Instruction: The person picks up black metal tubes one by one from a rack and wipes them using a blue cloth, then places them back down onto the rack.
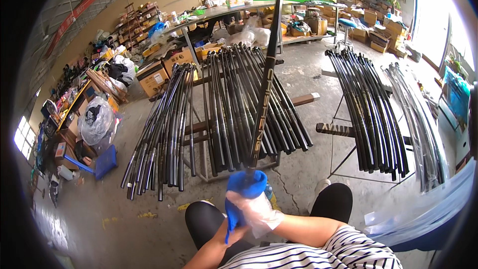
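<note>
A long black fishing rod (266, 89) with gold lettering rises steeply in front of me, leaning slightly right toward its top. A blue cloth (246, 183) wraps its lower part, with one end hanging down on the left. My right hand (254, 211), in a thin clear plastic glove, is closed round the cloth and the rod inside it. Just below and to the left, my left hand (238, 234) is against the hanging cloth; its fingers are hidden. Both hands are close together, above and between my knees.
Many similar black rods lie on a rack (201, 137) ahead, others on a stand (343, 129) at right. Plastic-wrapped rods (413, 119) lie beyond. A blue stool (105, 163) and bagged clutter stand left. A person (215, 0) is at the far workbench (249, 6).
</note>
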